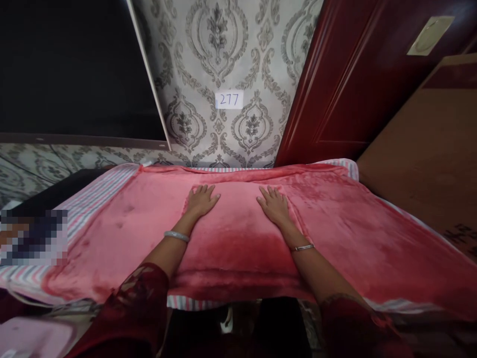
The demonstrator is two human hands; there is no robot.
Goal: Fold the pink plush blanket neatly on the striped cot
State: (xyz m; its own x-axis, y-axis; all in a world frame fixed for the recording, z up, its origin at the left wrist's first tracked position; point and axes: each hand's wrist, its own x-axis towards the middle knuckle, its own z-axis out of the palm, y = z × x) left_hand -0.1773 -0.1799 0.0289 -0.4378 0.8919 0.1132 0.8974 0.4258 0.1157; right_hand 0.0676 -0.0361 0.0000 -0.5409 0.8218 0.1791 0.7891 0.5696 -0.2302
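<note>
Resting open, palms down: left hand (201, 200), right hand (275, 204) on far corners of pink plush piece (238, 219), midway along plush blanket (112, 223). Middle smooth; creases unflattened toward blanket's near edge.

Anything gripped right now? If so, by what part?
Nothing is held: the left hand and right hand lie palm-down, open, on the pink plush fabric.

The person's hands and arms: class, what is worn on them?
The left hand and right hand are gloveless. A thick pale bangle is on the left, a thinner silvery bangle on the right. The left sleeve and right sleeve are dark red.
</note>
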